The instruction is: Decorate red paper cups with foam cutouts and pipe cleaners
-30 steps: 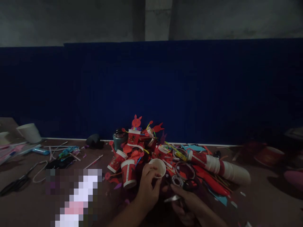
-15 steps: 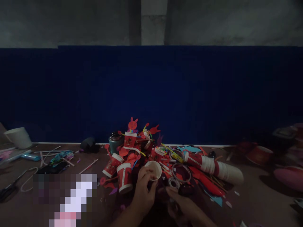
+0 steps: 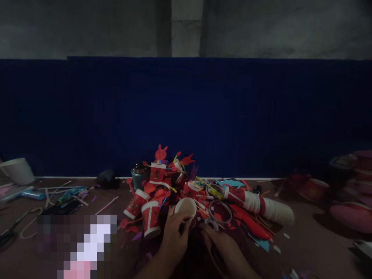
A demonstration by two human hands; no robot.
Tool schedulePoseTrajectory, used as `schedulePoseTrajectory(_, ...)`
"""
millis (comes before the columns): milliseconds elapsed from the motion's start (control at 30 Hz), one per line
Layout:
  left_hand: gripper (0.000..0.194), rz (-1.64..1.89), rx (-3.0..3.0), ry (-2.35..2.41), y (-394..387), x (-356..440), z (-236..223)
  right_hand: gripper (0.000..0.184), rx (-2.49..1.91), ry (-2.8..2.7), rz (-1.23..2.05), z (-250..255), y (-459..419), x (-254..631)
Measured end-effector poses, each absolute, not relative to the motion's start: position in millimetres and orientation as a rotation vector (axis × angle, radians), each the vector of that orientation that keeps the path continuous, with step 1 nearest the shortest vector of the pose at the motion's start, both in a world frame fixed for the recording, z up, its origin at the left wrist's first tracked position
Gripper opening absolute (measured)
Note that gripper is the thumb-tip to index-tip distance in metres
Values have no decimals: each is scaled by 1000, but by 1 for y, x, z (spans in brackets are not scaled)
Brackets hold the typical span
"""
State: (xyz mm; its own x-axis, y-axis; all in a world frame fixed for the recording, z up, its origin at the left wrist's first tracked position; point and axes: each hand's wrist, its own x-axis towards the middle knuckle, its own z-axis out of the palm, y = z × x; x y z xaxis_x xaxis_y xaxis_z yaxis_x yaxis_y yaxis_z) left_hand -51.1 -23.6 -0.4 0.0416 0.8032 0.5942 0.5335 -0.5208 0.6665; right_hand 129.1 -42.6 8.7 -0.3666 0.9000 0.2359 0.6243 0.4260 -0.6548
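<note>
My left hand is wrapped round a small paper cup, whose white mouth faces up and toward me. Just to its right my right hand lies low on the table, with fingers curled near the cup's base; the dim light hides what, if anything, it holds. Both hands sit at the near edge of a heap of red paper cups, red paper cut-outs and tape rings.
A lying stack of red and white cups stretches to the right. A dark jar stands behind the heap. Straws, scissors and a white cup lie at left. A blue panel rises behind the table.
The view has drifted right and slightly down. My right hand has slid closer to the cup, and the shiny object seen by it a second ago no longer shows.
</note>
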Motion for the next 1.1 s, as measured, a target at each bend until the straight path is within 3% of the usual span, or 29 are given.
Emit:
schedulePoseTrajectory(133, 16, 1459, 2077, 1376, -23, -52, 0, 31, -1300, -2016, 809, 14, -42, 125)
schedulePoseTrajectory(267, 15, 1462, 2082, 1355, -24, -53, 1, 42, -1414, -1377, 1742, 21, -40, 118)
schedulePoseTrajectory(367, 15, 1452, 2068, 1362, -24, -53, 2, 39, -1220, -972, 2320, 23, -35, 117)
schedulePoseTrajectory(433, 14, 1430, 2073, 1368, -24, -52, 2, 40, -1234, -1043, 2268, 20, -34, 116)
schedulePoseTrajectory(567, 15, 1406, 2060, 1416, -24, -52, 2, 37, -1383, -1706, 1262, 14, -40, 118)
schedulePoseTrajectory(667, 18, 1393, 2062, 1421, -23, -52, 1, 32, -1404, -1896, 946, 14, -44, 123)
schedulePoseTrajectory(733, 19, 1390, 2067, 1411, -23, -51, 1, 32, -1437, -1899, 961, 15, -44, 125)
schedulePoseTrajectory(833, 18, 1397, 2069, 1400, -24, -51, 1, 27, -1411, -1653, 1361, 15, -40, 124)
schedulePoseTrajectory(967, 20, 1370, 2126, 1389, -28, -49, 4, 44, -1432, -1431, 1858, 12, -33, 118)
schedulePoseTrajectory(1033, 21, 1351, 2154, 1384, -30, -48, 6, 47, -1458, -1371, 1885, 9, -32, 117)
schedulePoseTrajectory(1100, 21, 1347, 2164, 1382, -32, -48, 8, 47, -1485, -1418, 1660, 8, -36, 117)
